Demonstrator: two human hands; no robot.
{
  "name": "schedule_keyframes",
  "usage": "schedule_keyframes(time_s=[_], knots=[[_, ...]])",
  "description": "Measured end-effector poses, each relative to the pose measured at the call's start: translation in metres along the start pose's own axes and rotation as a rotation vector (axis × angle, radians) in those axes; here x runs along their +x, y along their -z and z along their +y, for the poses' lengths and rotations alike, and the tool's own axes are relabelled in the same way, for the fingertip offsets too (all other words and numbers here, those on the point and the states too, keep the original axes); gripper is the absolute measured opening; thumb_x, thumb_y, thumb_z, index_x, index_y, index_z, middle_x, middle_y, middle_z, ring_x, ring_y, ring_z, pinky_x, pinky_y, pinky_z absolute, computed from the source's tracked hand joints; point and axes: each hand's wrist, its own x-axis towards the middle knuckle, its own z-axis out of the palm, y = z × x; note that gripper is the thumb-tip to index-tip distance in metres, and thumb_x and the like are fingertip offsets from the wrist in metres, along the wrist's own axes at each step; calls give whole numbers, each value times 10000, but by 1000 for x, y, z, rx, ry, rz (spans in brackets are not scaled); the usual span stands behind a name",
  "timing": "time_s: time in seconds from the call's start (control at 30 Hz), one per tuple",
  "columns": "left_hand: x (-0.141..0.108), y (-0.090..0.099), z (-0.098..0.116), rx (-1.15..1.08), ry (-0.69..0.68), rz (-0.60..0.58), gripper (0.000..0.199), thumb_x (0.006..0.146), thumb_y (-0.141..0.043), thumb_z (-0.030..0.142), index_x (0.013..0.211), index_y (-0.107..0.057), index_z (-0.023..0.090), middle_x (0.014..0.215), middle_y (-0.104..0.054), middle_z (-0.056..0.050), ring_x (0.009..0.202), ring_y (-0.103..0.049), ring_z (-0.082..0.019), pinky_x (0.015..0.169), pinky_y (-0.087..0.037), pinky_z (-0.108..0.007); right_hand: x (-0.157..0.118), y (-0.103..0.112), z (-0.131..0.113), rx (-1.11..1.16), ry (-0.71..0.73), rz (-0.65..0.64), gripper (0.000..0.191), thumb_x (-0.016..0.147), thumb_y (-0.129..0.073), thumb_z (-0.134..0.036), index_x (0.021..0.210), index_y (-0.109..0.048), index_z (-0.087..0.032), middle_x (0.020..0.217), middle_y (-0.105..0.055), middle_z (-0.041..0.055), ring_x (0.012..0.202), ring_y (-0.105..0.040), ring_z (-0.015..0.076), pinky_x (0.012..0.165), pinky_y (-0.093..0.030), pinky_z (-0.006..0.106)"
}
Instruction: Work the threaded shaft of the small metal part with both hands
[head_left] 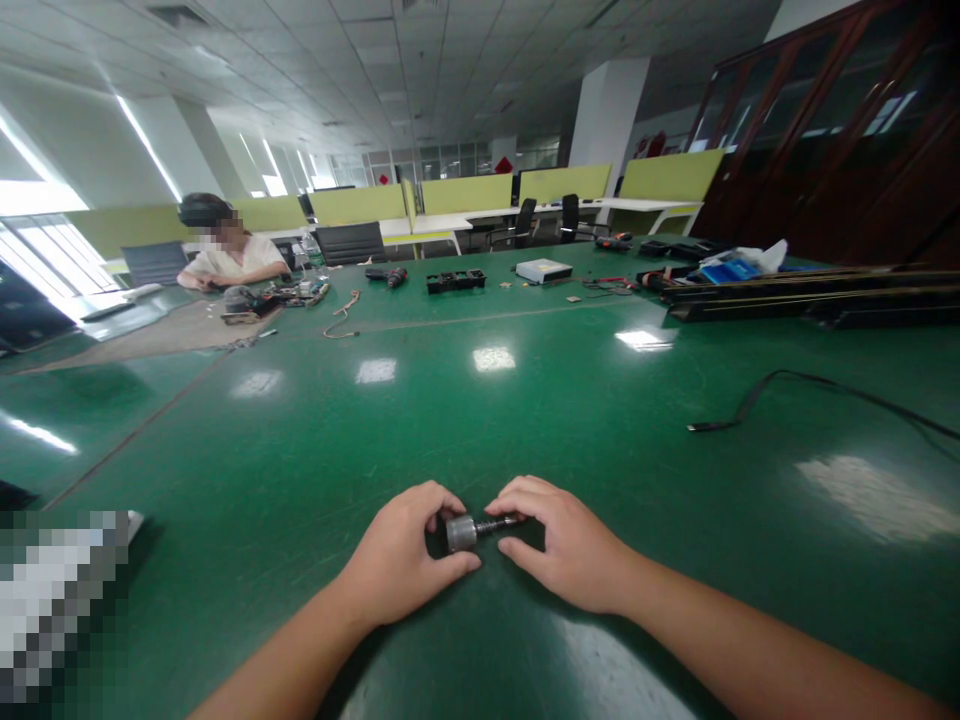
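A small metal part (462, 533), a grey cylinder with a thinner dark threaded shaft pointing right, lies on the green tabletop (420, 430) near its front. Around the cylinder end curves my left hand (405, 555), its thumb and fingers apart on either side. My right hand (562, 540) is at the shaft end, thumb below and fingers above, with a gap between them; its fingertips are close to the shaft tip. Whether any fingertip touches the part is hard to tell.
A black cable (750, 395) lies at the right. Long dark rails (810, 295) are stacked at the far right. Further back are a power drill (387, 277), a black tray (456, 281) and a white box (544, 270). A person (236, 255) sits at the far left.
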Motion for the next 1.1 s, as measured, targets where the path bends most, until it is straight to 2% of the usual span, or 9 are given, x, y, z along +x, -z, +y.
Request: schedule_keyframes(time_s=[0.07, 0.23, 0.43, 0.83, 1.1], knots=[[0, 1, 1, 10, -10, -2, 326, 685, -787, 313, 948, -625, 208, 842, -616, -1, 765, -551, -182, 695, -430, -284, 0, 0, 1, -4, 4, -3, 270, 774, -648, -99, 1017, -677, -214, 973, -656, 41, 930, -583, 199, 858, -448, 352], [-1, 3, 3, 11, -64, -16, 162, 817, -657, 331, 919, -636, 207, 828, -617, -18, 756, -545, -180, 697, -433, -287, 1, -1, 3, -20, 11, -21, 221, 815, -607, -94, 980, -691, -215, 927, -658, 37, 882, -583, 185, 802, -450, 327], [-1, 4, 2, -7, -70, -25, 152, 873, -601, 341, 919, -642, 201, 836, -624, -21, 766, -552, -178, 703, -431, -287, 1, -1, 3, -38, 3, -29, 209, 818, -607, -95, 964, -694, -218, 879, -652, 26, 837, -571, 177, 759, -431, 309], [1, 3, -3, -57, -63, -28, 179, 806, -692, 276, 967, -650, 212, 863, -628, -9, 780, -562, -172, 713, -428, -277, 0, 0, 2, -47, -11, -37, 184, 825, -637, -137, 977, -689, -226, 870, -642, 12, 823, -568, 170, 758, -406, 308], [0, 0, -2, -48, -46, -14, 173, 803, -698, 277, 953, -650, 206, 856, -625, -8, 775, -561, -175, 713, -426, -279, 0, -1, 2, -43, 25, -43, 222, 837, -653, -184, 1048, -696, -234, 982, -686, 29, 929, -596, 196, 827, -403, 342]])
